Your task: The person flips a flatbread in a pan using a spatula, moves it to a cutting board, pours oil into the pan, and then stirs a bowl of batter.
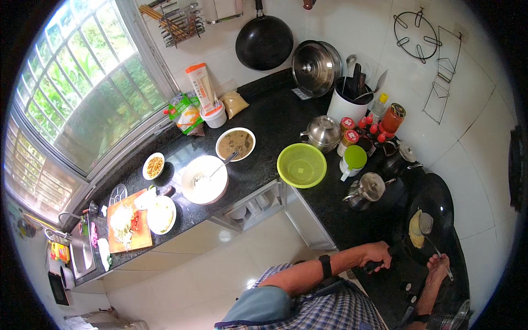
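Note:
A black wok (438,198) sits at the right of the head view, on the stove side of the counter. A folded yellow piece of food (415,235), egg or pancake by its look, lies in it. My left hand (377,258) is closed around the wok's black handle (372,266). With my right hand (438,266) I grip a metal spatula (426,223), its blade against the food. Stove knobs (408,286) show below the wok, between my forearms.
Near the wok stand metal kettles (371,187), a green-lidded jar (354,159) and a green colander (302,166). Farther left are a white bowl with a spoon (205,181), a bowl of brown liquid (235,144) and a cutting board (142,237) with chopped vegetables. A cabinet door (307,218) hangs open.

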`<state>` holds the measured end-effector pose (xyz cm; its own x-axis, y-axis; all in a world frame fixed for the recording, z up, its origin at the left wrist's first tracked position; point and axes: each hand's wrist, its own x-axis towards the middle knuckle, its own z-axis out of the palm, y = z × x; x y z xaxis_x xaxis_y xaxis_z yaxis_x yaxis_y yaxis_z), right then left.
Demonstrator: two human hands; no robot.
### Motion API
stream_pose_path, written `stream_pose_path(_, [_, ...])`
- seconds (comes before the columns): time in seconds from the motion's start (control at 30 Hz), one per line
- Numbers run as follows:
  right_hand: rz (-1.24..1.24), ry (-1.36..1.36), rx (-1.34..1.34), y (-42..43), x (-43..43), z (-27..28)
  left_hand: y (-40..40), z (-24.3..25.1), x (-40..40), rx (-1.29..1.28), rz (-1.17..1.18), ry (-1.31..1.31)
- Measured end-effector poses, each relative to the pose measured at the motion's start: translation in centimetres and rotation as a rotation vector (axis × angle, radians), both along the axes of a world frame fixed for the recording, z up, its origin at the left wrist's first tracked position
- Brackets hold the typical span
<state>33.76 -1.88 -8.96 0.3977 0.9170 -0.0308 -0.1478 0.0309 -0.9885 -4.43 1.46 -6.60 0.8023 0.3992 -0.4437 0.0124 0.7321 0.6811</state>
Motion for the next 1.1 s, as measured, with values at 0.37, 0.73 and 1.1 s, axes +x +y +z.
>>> stream_pose_path(0.37, [-0.169,-0.104,-0.072,-2.1,-0.5,0.8,0.1,0.6,1.3,0.058,-0.060,0.017])
stream_pose_path(0.73, [-0.264,0.071,0.130,-1.6,-5.1,8.0,0.4,-0.3,0.0,0.079,-0.003,-0.020])
stream_pose_path(1.1, [-0.331,0.090,0.007,-3.1,-6.6,7.1,0.3,0.7,0.9,0.044,-0.010,0.008])
